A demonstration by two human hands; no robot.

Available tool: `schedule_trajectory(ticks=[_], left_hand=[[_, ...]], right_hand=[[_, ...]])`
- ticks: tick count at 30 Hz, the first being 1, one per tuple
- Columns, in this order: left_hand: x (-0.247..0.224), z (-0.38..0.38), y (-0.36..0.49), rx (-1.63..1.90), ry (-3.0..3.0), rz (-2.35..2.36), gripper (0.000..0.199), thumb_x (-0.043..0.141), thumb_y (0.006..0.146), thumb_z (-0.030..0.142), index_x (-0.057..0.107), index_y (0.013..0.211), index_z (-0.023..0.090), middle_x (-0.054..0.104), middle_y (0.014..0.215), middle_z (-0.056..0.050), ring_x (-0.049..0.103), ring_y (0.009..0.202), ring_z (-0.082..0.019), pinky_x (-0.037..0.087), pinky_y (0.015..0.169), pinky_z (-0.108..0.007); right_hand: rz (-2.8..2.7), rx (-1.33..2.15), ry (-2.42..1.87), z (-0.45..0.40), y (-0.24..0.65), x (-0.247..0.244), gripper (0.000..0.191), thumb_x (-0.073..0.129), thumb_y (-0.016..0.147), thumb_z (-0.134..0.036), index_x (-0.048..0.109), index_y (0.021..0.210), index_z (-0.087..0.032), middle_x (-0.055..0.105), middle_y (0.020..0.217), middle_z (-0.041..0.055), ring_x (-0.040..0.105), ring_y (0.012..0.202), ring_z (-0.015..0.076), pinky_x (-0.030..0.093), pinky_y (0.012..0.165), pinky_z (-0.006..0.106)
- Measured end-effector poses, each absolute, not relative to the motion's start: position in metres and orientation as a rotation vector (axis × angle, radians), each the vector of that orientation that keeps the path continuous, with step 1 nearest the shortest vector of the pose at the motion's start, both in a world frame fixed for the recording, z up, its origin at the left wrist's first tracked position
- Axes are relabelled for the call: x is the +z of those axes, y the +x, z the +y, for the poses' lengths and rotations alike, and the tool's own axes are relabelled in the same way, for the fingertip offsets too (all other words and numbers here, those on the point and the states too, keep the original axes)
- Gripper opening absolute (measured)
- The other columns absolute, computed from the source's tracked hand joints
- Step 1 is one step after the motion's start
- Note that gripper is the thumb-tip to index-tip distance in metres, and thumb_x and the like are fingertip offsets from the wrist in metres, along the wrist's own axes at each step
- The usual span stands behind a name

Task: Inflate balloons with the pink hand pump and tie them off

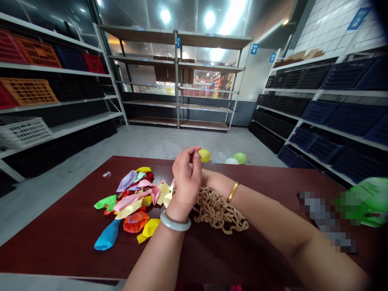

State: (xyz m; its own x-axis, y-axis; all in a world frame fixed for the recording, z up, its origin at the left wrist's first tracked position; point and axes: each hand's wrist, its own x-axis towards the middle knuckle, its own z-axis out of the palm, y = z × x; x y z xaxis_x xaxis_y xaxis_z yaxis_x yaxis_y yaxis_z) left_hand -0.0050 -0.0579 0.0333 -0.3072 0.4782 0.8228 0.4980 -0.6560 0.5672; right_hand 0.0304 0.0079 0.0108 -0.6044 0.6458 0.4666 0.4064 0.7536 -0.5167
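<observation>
My left hand [186, 169], with a pale bangle at its wrist, is raised over the middle of the table, fingers curled and closed. What they hold, if anything, I cannot make out. My right hand [205, 176] meets it from the right, a gold bangle on that arm; its fingers are hidden behind the left hand. A pale yellow deflated balloon [168, 196] shows beside my left wrist. To the left lies a pile of deflated balloons, among them a blue balloon [107, 235] and a pink balloon [133, 200]. Under my right forearm is a heap of beige curled strands [221, 212].
The dark red table [75, 246] carries a small clear scrap [106, 174] and a green-and-white bag [366, 202] at right. Inflated yellow [205, 155] and green balloons [240, 158] show beyond its far edge. Shelves with crates [27, 91] stand on both sides.
</observation>
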Motion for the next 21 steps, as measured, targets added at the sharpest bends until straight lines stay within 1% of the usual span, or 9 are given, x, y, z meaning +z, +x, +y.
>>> schedule_trajectory(ticks=[4,6,9,11,14,16,18,19,21], left_hand=[[0.030,-0.059,0.000,-2.294,-1.807,-1.245,0.020,0.049,0.098,0.032,0.061,0.107,0.020,0.065,0.090,-0.005,0.063,0.082,-0.016,0.050,0.078,-0.031],[0.028,-0.059,0.004,-2.423,-1.766,-1.232,0.021,0.046,0.098,0.037,0.058,0.102,0.020,0.062,0.086,-0.004,0.060,0.077,-0.015,0.050,0.074,-0.029],[0.026,-0.059,0.012,-2.673,-1.727,-1.266,0.035,0.036,0.101,0.043,0.053,0.080,0.020,0.055,0.070,-0.001,0.053,0.062,-0.013,0.047,0.061,-0.026],[0.023,-0.057,0.017,-2.858,-1.725,-1.310,0.048,0.030,0.101,0.047,0.049,0.067,0.020,0.049,0.058,0.000,0.048,0.052,-0.012,0.041,0.051,-0.025],[0.018,-0.054,0.026,-3.051,-1.851,-1.409,0.057,0.031,0.099,0.054,0.050,0.058,0.019,0.046,0.049,0.000,0.046,0.044,-0.011,0.036,0.044,-0.025],[0.014,-0.051,0.034,-3.069,-2.086,-1.617,0.058,0.038,0.096,0.059,0.056,0.059,0.017,0.053,0.049,-0.003,0.051,0.044,-0.013,0.039,0.044,-0.025],[0.011,-0.048,0.042,-3.065,-2.282,-1.900,0.057,0.047,0.091,0.063,0.065,0.069,0.014,0.063,0.059,-0.008,0.061,0.052,-0.017,0.047,0.049,-0.028],[0.010,-0.047,0.046,-3.127,-2.296,-2.001,0.056,0.050,0.089,0.064,0.069,0.076,0.012,0.068,0.067,-0.011,0.066,0.060,-0.020,0.051,0.054,-0.030],[0.009,-0.045,0.052,-3.431,-2.150,-2.005,0.055,0.052,0.089,0.062,0.071,0.091,0.011,0.073,0.087,-0.015,0.070,0.078,-0.024,0.056,0.067,-0.033]], right_hand=[[-2.289,0.665,-0.970,0.024,0.065,0.029,0.033,0.044,0.092,-0.029,0.072,0.074,-0.024,0.060,0.065,-0.0054,0.053,0.060,0.0076,0.044,0.053,0.020],[-2.260,0.900,-0.953,0.028,0.083,0.034,0.028,0.053,0.088,-0.031,0.068,0.065,-0.021,0.056,0.057,-0.0054,0.049,0.054,0.0080,0.043,0.049,0.020],[-2.104,1.316,-0.853,0.029,0.108,0.045,0.023,0.062,0.084,-0.033,0.063,0.066,-0.019,0.051,0.052,-0.0050,0.045,0.048,0.0087,0.039,0.046,0.020],[-2.004,1.384,-0.817,0.030,0.121,0.056,0.021,0.065,0.083,-0.035,0.064,0.070,-0.019,0.053,0.054,-0.0042,0.046,0.049,0.0089,0.037,0.047,0.020],[-1.953,1.287,-0.807,0.031,0.135,0.073,0.017,0.069,0.082,-0.033,0.067,0.075,-0.018,0.056,0.058,-0.0034,0.048,0.051,0.0092,0.037,0.049,0.022],[-1.965,1.106,-0.879,0.031,0.141,0.080,0.014,0.069,0.083,-0.030,0.068,0.077,-0.018,0.059,0.061,-0.0029,0.049,0.053,0.0095,0.037,0.052,0.022],[-1.977,0.839,-0.986,0.030,0.146,0.081,0.011,0.070,0.083,-0.028,0.068,0.079,-0.018,0.064,0.067,-0.0020,0.053,0.058,0.0105,0.039,0.056,0.023],[-1.988,0.682,-1.030,0.027,0.150,0.079,0.010,0.071,0.083,-0.028,0.068,0.080,-0.019,0.066,0.071,-0.0015,0.055,0.061,0.0113,0.040,0.059,0.024],[-2.050,0.361,-1.038,0.020,0.156,0.070,0.007,0.070,0.085,-0.026,0.068,0.083,-0.020,0.069,0.079,-0.0001,0.058,0.070,0.0134,0.041,0.066,0.026]])
